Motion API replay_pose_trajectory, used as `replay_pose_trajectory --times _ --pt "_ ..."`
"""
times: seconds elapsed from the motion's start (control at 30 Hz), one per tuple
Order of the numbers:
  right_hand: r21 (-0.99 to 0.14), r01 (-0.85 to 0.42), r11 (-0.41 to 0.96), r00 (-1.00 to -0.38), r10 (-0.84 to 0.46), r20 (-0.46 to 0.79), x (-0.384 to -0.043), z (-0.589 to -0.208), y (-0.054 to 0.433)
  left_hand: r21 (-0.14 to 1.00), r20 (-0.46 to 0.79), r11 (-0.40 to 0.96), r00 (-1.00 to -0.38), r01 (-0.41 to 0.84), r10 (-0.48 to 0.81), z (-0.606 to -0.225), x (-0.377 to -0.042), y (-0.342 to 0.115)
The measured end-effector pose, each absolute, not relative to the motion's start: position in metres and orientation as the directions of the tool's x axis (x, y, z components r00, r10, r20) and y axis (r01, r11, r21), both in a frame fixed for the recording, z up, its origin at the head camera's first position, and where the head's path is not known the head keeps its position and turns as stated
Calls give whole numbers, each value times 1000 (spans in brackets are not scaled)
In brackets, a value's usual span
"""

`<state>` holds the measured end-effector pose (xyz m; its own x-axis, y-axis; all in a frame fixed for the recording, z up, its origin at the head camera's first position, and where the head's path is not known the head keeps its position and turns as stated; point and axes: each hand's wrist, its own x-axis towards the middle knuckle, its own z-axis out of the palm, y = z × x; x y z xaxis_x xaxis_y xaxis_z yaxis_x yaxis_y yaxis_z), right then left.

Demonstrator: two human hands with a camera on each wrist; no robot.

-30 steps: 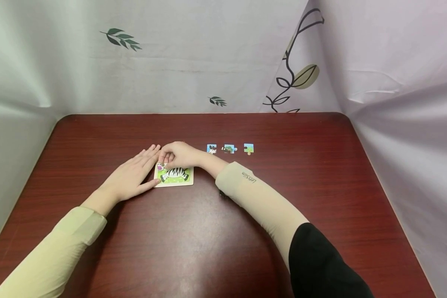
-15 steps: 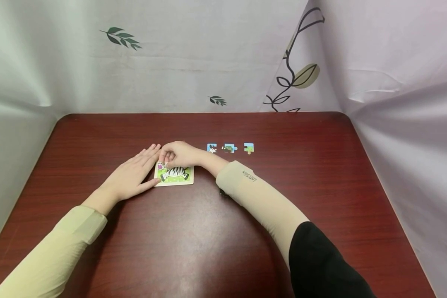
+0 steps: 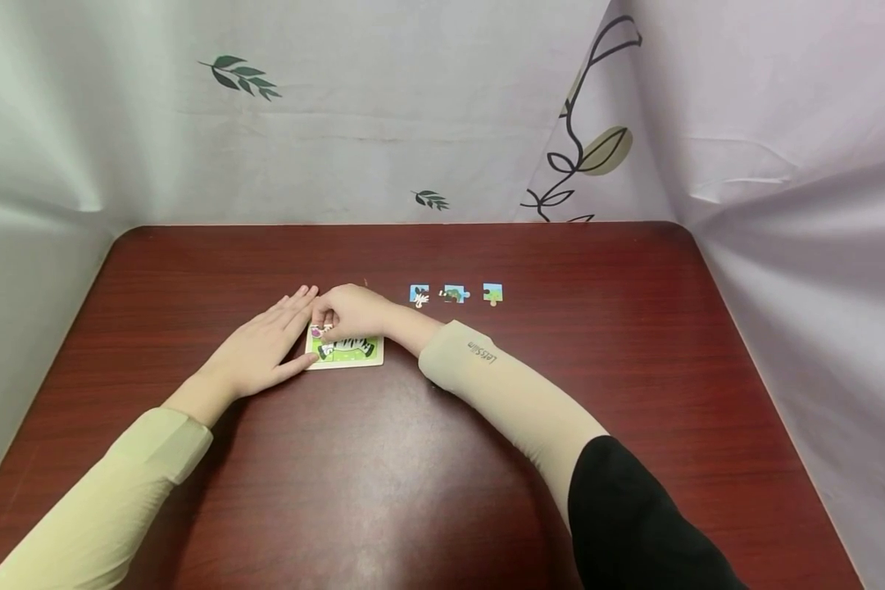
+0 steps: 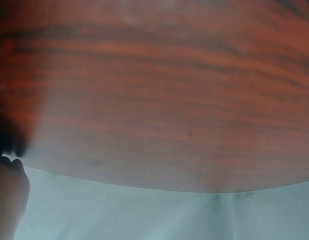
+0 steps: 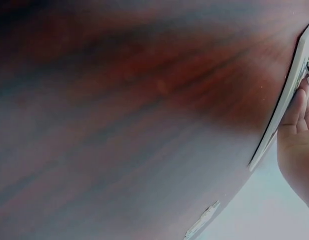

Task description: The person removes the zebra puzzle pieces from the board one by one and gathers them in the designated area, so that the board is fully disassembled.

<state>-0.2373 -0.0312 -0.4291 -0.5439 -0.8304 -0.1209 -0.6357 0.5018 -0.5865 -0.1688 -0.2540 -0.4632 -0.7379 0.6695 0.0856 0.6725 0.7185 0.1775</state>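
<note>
In the head view, a small zebra puzzle board (image 3: pixel 361 357) with a pale rim lies left of the table's middle. My left hand (image 3: pixel 258 352) rests flat along its left side, fingers straight, thumb at the near left corner. Over the board's upper left part, my right hand (image 3: pixel 354 310) pinches a puzzle piece with curled fingers, close against the picture. That hand hides the board's far side. The right wrist view catches the right hand (image 5: pixel 298 145) at the board's edge (image 5: pixel 274 122), its fingertips partly cut off. Only a bit of the left hand (image 4: pixel 9 195) appears in the left wrist view.
Three loose puzzle pieces lie in a row right of the board: one with a zebra head (image 3: pixel 419 295), one blue and dark green (image 3: pixel 455 294), and one blue and light green (image 3: pixel 492 294). A white curtain (image 3: pixel 339 123) surrounds the dark red table (image 3: pixel 442 492).
My right hand has shifted slightly toward me and left, covering more of the zebra and uncovering more of the zebra-head piece. The left hand has stayed in place.
</note>
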Motion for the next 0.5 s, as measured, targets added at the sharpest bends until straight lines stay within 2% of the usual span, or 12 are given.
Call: replay_pose_trajectory --times 0.5 --pt "-600 -614 513 -553 -822 -136 -236 -427 -28 183 67 730 -749 659 659 -462 -167 -252"
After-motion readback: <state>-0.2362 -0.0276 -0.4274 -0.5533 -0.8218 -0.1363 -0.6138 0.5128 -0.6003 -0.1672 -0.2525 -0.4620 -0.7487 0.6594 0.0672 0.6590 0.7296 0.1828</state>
